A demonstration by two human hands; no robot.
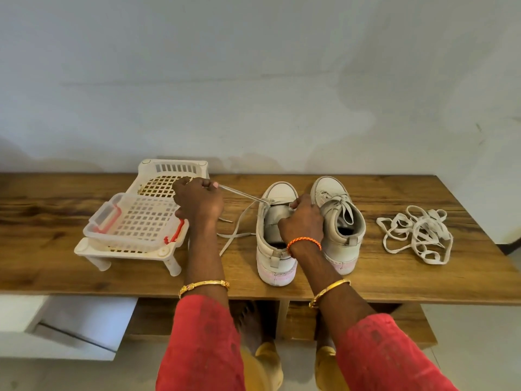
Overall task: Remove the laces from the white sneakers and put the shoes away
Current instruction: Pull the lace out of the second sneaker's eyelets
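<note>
Red sleeves and gold bangles lead up to the hands working over the wooden desk [366,277]. The left hand [198,201] pinches a flat white lace [242,194] and draws it taut from the toe-end eyelets of the near white leather sneaker [275,258], which the right hand [303,218] grips at the tongue to steady it. Loose lace trails on the desk beside this shoe. The second white sneaker [342,238], touching it on the side toward the desk's right end, looks laced. A tangled pile of white laces [417,235] lies toward that end. The white plastic rack with lattice basket [132,221] near the left end holds no shoes. Roughly halfway, I judge.
</note>
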